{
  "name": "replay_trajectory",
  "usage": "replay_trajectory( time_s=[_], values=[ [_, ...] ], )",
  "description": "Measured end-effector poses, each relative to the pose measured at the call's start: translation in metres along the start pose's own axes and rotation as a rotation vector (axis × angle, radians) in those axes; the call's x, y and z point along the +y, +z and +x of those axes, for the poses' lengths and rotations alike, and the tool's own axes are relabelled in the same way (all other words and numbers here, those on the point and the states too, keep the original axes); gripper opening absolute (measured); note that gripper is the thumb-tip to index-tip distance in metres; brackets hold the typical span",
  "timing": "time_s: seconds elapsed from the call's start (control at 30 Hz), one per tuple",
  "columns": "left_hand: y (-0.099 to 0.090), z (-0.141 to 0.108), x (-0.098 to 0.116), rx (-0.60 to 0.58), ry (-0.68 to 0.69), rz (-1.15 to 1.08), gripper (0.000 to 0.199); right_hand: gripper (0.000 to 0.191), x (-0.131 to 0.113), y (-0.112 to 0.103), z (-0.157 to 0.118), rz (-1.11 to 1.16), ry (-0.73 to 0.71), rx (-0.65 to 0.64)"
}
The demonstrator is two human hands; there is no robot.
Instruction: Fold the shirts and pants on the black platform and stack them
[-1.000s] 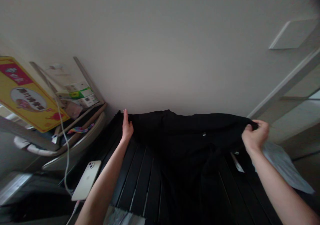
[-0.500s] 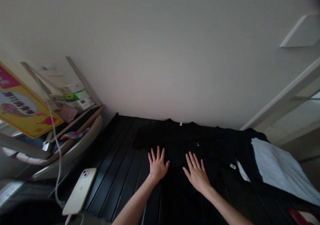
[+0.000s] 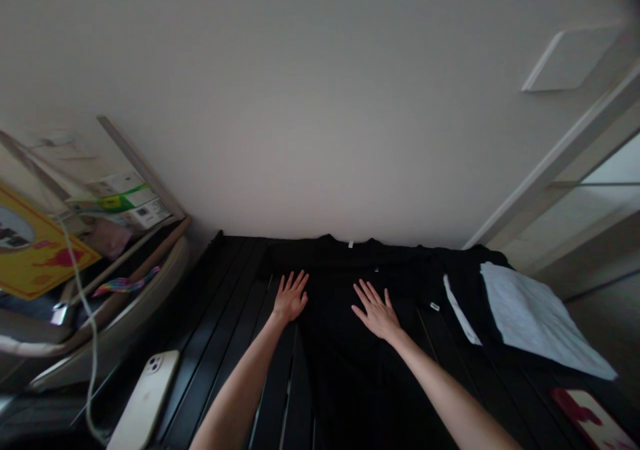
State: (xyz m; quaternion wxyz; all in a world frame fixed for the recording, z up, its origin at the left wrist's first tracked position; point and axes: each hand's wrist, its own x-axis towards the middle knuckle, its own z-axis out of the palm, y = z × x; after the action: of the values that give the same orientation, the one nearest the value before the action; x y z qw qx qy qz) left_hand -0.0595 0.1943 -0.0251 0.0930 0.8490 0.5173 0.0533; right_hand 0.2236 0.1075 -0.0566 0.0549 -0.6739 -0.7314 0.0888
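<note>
A black T-shirt [image 3: 340,357] lies spread on a black slatted table [image 3: 210,343], its collar with a small white tag toward the wall. My left hand [image 3: 291,298] rests with fingers spread at the shirt's left edge, just below the sleeve. On the right half of the shirt, my right hand [image 3: 377,311] lies palm down, fingers apart. Neither hand grasps anything. Dark cloth makes it hard to see where the shirt's lower part ends.
Folded black and grey clothes [image 3: 540,317] lie to the right, with a red-cased phone [image 3: 595,417] nearer me. A pale phone [image 3: 145,397] is at the left front, beside a white cable [image 3: 93,343]. A padded seat holding boxes [image 3: 135,203] stands left; a wall [image 3: 320,103] closes the back.
Both hands have slid forward over the shirt toward its collar, the left also drifting outward. My view has turned a little to the right, bringing the red-cased phone further into sight.
</note>
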Motion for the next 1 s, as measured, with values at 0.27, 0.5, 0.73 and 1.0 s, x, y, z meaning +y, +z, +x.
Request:
replay_trajectory(
  time_s=[0.27,0.5,0.73,1.0],
  values=[
    [-0.008,-0.043,-0.023,0.046,0.067,0.063,0.064,0.063,0.011,0.000,-0.049,0.002,-0.075,0.043],
    [-0.033,-0.078,-0.054,-0.087,0.018,0.037,0.068,0.078,0.086,-0.033,-0.130,0.045,-0.170,-0.177],
    [-0.043,-0.110,0.013,0.017,-0.037,-0.039,0.056,0.084,0.094,-0.065,-0.170,-0.058,-0.022,-0.317],
    [-0.022,-0.164,0.125,-0.243,0.287,-0.264,0.068,0.082,-0.052,-0.095,-0.190,0.424,-0.138,-0.541]
  ],
)
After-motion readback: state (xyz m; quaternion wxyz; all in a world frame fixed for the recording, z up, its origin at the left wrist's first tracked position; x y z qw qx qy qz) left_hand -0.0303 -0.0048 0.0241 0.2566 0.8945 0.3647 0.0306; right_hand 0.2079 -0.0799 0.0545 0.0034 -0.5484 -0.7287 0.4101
